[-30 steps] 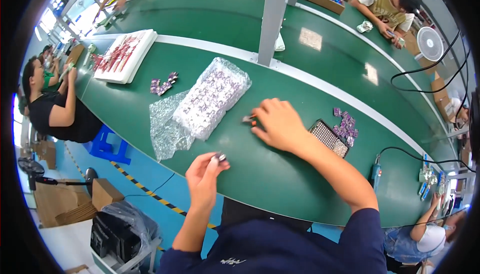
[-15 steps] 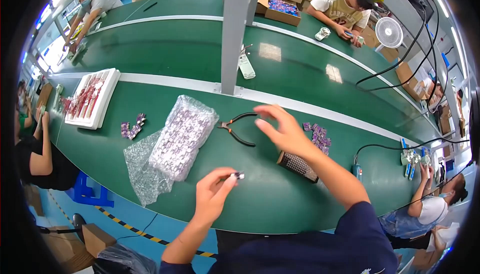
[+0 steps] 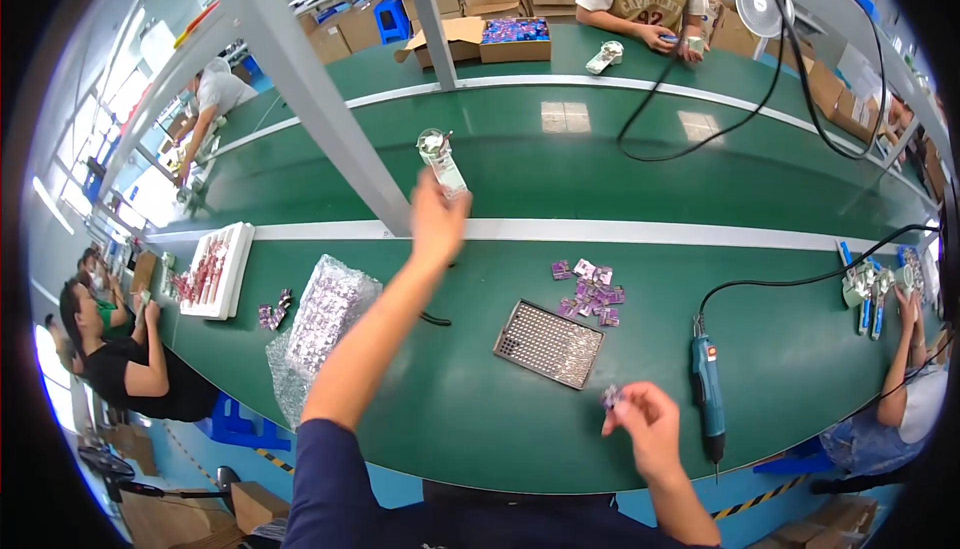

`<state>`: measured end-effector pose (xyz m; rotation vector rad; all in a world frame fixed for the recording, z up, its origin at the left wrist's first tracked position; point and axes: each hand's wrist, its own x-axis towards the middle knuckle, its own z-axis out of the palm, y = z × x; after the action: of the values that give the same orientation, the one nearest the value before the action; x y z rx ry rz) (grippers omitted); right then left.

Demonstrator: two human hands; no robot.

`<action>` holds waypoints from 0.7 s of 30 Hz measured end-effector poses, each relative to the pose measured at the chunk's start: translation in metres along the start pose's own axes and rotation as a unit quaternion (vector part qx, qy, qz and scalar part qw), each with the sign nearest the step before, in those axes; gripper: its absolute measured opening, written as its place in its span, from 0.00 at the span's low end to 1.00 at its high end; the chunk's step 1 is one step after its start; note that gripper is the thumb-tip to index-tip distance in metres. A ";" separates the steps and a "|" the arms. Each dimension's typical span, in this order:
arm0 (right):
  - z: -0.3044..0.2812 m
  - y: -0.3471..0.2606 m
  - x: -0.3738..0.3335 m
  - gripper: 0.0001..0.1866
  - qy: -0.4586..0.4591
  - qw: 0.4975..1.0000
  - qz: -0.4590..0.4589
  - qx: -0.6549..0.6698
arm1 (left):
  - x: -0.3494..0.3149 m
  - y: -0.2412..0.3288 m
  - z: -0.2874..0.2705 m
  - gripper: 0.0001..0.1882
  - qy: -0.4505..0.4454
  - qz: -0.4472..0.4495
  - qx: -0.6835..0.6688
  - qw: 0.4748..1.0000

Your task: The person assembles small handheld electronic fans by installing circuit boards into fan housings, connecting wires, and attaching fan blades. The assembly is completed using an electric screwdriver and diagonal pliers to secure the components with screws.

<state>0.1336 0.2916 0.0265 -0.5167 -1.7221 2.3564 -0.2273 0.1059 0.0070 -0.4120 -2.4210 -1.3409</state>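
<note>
My left hand (image 3: pixel 440 221) stretches across the white divider, its fingers closed on the lower end of a pale green handheld device (image 3: pixel 443 166) with a round clear head. Near the front edge, my right hand (image 3: pixel 648 429) pinches a small purple circuit board (image 3: pixel 612 398) between thumb and fingertips. Left of that hand lies a perforated metal tray (image 3: pixel 548 345), holes showing over its face. Behind the tray is a loose pile of small purple boards (image 3: pixel 592 294). My left forearm covers most of the pliers; one black handle (image 3: pixel 434 320) shows beside it.
A teal electric screwdriver (image 3: pixel 708 389) with a black cable lies at right. Bubble wrap (image 3: pixel 325 314) with packed boards, a few loose boards (image 3: pixel 274 311) and a white foam tray (image 3: pixel 238 259) are at left. A slanting grey post (image 3: pixel 330 99) rises beside my left arm. Co-workers sit around.
My left hand has moved from the front of the table to the device beyond the divider. My right hand has come back toward me and now holds a small board. The view has shifted.
</note>
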 end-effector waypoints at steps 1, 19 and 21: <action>-0.003 0.008 -0.011 0.07 -0.011 1.000 0.013 0.015 | 0.033 -0.036 -0.004 0.33 0.083 0.003 0.145 0.986; -0.039 0.052 -0.042 0.07 -0.015 0.978 0.046 0.202 | 0.138 -0.053 0.024 0.23 -0.353 -0.286 -0.056 0.889; -0.041 0.054 -0.043 0.08 -0.027 0.982 0.048 0.180 | 0.132 -0.053 0.037 0.20 -0.351 -0.288 -0.093 0.886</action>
<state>0.1921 0.2958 -0.0285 -0.4864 -1.2670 2.6898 -0.3737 0.1220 0.0052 -0.2533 -3.1894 -1.9469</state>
